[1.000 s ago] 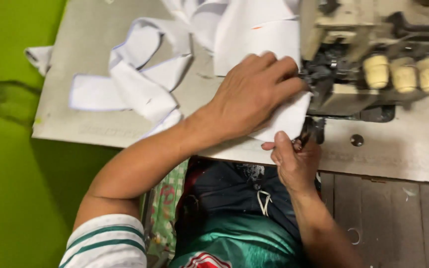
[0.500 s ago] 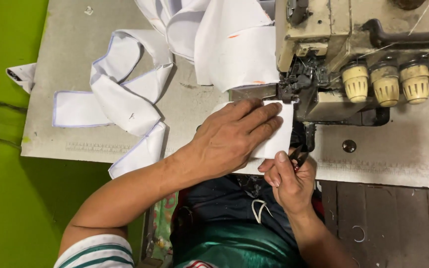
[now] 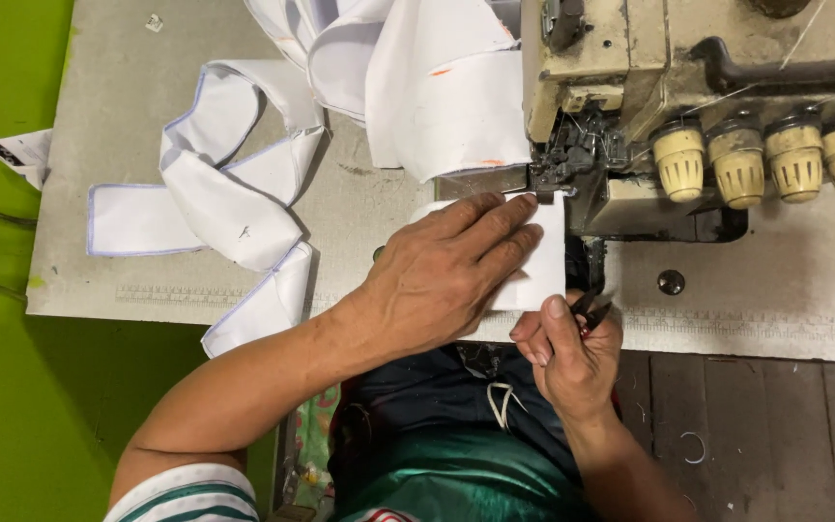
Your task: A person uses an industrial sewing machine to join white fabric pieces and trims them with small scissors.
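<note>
Two hands at work — left hand (image 3: 446,275) fingers spread flat on white cloth piece (image 3: 543,275); right hand (image 3: 567,353) pinching small snips (image 3: 591,314).

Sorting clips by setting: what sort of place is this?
Probably a garment sewing workshop: an industrial sewing machine with thread tension knobs, and edged white fabric strips on a worn work table.

Sewn strip chain (image 3: 215,203) left on table (image 3: 775,290), sewing machine (image 3: 688,106) right, fabric piece (image 3: 538,261) between.
</note>
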